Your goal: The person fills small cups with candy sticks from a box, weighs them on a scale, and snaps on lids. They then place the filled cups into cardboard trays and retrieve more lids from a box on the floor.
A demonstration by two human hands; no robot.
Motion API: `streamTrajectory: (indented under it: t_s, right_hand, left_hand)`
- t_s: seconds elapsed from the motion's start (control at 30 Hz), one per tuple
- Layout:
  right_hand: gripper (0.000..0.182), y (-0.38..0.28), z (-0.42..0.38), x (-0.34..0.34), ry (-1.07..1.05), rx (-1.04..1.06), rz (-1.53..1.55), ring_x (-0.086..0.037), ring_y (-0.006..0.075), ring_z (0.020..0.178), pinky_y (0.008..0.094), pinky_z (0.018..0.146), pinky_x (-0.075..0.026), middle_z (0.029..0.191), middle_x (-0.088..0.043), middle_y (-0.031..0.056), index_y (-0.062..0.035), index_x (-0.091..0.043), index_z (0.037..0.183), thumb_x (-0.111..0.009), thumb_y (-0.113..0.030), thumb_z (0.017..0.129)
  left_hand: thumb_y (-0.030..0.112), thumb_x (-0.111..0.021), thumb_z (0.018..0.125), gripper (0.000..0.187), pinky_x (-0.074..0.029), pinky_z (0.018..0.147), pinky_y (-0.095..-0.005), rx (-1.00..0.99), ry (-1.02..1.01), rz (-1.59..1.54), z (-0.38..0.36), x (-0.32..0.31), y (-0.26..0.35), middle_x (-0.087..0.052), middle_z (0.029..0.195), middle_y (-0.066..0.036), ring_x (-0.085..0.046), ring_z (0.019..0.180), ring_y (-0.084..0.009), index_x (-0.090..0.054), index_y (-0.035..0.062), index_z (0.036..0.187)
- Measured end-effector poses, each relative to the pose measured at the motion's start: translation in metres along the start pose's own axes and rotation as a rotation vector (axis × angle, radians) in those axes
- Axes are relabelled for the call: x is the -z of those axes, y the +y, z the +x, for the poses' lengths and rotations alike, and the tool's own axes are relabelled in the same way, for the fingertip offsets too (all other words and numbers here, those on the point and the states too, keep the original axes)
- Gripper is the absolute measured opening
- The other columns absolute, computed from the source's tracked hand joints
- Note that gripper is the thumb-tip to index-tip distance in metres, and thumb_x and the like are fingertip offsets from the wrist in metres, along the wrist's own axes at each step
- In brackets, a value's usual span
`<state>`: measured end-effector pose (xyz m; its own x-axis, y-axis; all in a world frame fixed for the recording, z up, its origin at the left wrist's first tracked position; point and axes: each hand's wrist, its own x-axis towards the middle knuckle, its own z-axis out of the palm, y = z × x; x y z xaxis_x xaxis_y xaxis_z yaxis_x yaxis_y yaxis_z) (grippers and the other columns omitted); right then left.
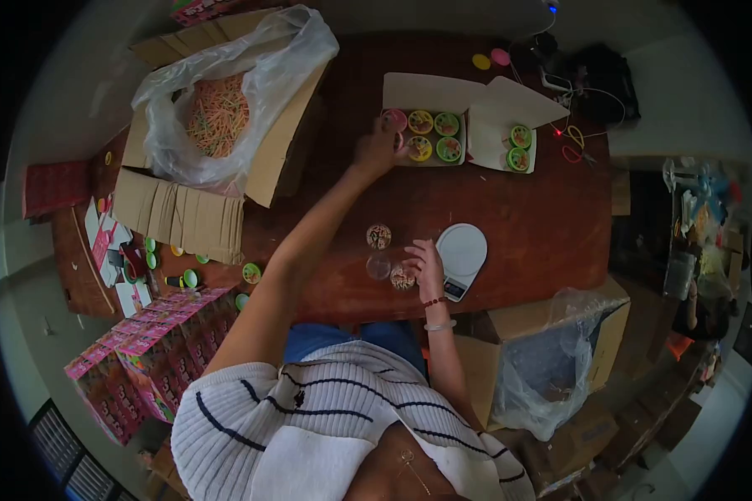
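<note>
Prob. boxing step: at pink-rim tubs (396,119) in white carton (430,84) w/ L hand (377,151); can't tell if gripping or released. Prob. needs clean let-go next. Just R of L hand: yellow-rim tubs (420,123), green-rim tubs (447,124), bits (449,149) inside. R hand (428,264): loose, nothing visibly gripped, btwn filled jar (402,279) and scale (462,248). Left of L hand: bag (301,37) w/ thin sticks (217,117).

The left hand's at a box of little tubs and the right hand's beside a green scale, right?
Not quite: the head view shows the scale is white. The left hand is at the box, the right hand beside the scale.
</note>
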<state>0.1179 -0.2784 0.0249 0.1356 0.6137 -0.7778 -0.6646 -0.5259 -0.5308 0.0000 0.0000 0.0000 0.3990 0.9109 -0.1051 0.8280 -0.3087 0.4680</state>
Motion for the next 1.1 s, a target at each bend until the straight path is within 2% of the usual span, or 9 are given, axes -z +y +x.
streamTrajectory:
  t_s: [0.13, 0.2, 0.23, 0.33, 0.47, 0.67, 0.77, 0.9, 1.1]
  right_hand:
    - [0.038, 0.015, 0.031, 0.031, 0.074, 0.076, -0.346, -0.066, 0.0181, 0.079, 0.0326, 0.069, -0.056, 0.110, -0.066, 0.0149, -0.0028, -0.053, 0.125, -0.056, -0.034, 0.102]
    - [0.039, 0.026, 0.038, 0.025, 0.089, 0.527, -0.898, -0.067, 0.0201, 0.084, 0.0326, 0.071, -0.056, 0.106, -0.066, 0.0139, -0.0021, -0.052, 0.125, -0.067, -0.025, 0.097]
    - [0.051, 0.010, 0.030, 0.001, 0.063, 0.372, -0.893, -0.066, 0.0284, 0.099, 0.0384, 0.082, -0.056, 0.119, -0.062, 0.0169, -0.0037, -0.051, 0.130, -0.075, -0.009, 0.085]
    - [0.062, 0.013, 0.048, -0.020, -0.130, 0.768, -1.216, -0.057, 0.0366, 0.114, 0.0447, 0.096, -0.051, 0.134, -0.052, 0.0187, -0.0084, -0.050, 0.136, -0.072, 0.002, 0.078]
    - [0.077, 0.018, 0.065, -0.034, -0.383, 0.779, -1.600, -0.045, 0.0404, 0.128, 0.0466, 0.105, -0.044, 0.141, -0.046, 0.0171, -0.0119, -0.048, 0.141, -0.068, 0.011, 0.070]
    - [0.064, 0.010, 0.057, -0.023, -0.160, 0.821, -1.246, -0.054, 0.0400, 0.115, 0.0470, 0.097, -0.048, 0.124, -0.056, 0.0173, -0.0085, -0.053, 0.130, -0.074, 0.004, 0.071]
    - [0.057, -0.017, 0.029, -0.004, 0.224, 0.900, -1.189, -0.055, 0.0397, 0.113, 0.0459, 0.094, -0.048, 0.114, -0.057, 0.0176, -0.0058, -0.053, 0.120, -0.079, -0.002, 0.069]
    - [0.064, -0.025, 0.013, 0.053, 0.525, 0.752, -1.111, -0.055, 0.0427, 0.112, 0.0496, 0.095, -0.047, 0.116, -0.056, 0.0195, -0.0081, -0.050, 0.123, -0.081, -0.002, 0.067]
    - [0.080, -0.013, 0.032, 0.108, 0.516, 0.778, -1.187, -0.055, 0.0400, 0.118, 0.0462, 0.101, -0.047, 0.133, -0.050, 0.0217, -0.0055, -0.045, 0.133, -0.089, -0.009, 0.066]
  left_hand:
    - [0.053, -0.075, 0.080, 0.076, -0.059, 0.066, -0.0445, -0.032, 0.080, 0.301, 0.031, -0.042, 0.003, -0.047, 0.126, -0.020, -0.069, 0.090, -0.0352, -0.048, 0.0134, 0.139]
    - [0.052, -0.074, 0.081, 0.074, -0.058, 0.064, -0.0448, -0.067, 0.150, 0.342, 0.021, -0.055, 0.001, -0.049, 0.125, -0.018, -0.069, 0.085, -0.0339, -0.048, 0.0130, 0.138]
    - [0.049, -0.073, 0.083, 0.072, -0.058, 0.064, -0.0449, -0.109, 0.203, 0.297, 0.018, -0.058, -0.003, -0.048, 0.130, -0.019, -0.069, 0.086, -0.0337, -0.047, 0.0128, 0.140]
    - [0.043, -0.072, 0.086, 0.067, -0.058, 0.065, -0.0465, -0.098, 0.193, 0.191, -0.003, -0.032, 0.006, -0.047, 0.136, -0.018, -0.069, 0.087, -0.0351, -0.047, 0.0144, 0.141]
    - [0.037, -0.069, 0.091, 0.056, -0.057, 0.070, -0.0513, -0.031, 0.004, -0.059, -0.072, 0.039, 0.021, -0.047, 0.137, -0.019, -0.067, 0.087, -0.0398, -0.050, 0.0132, 0.138]
    - [0.012, -0.066, 0.093, 0.033, -0.056, 0.076, -0.0392, 0.192, -0.107, -0.382, -0.205, 0.100, -0.007, -0.060, 0.119, -0.017, -0.067, 0.097, -0.0326, -0.059, 0.0074, 0.125]
    - [0.002, -0.064, 0.093, 0.025, -0.053, 0.069, -0.0294, 0.085, 0.075, -0.552, -0.248, 0.161, -0.015, -0.065, 0.108, -0.012, -0.065, 0.085, -0.0193, -0.065, 0.0046, 0.118]
    - [0.005, -0.060, 0.097, 0.016, -0.047, 0.067, -0.0210, 0.377, 0.470, -0.726, -0.250, 0.241, -0.072, -0.067, 0.088, -0.004, -0.062, 0.077, -0.0101, -0.070, 0.0045, 0.109]
    - [0.011, -0.062, 0.093, 0.020, -0.055, 0.070, -0.0445, 0.129, 0.495, -0.024, -0.137, 0.230, -0.247, -0.069, 0.088, -0.021, -0.070, 0.078, -0.0325, -0.067, -0.0024, 0.107]
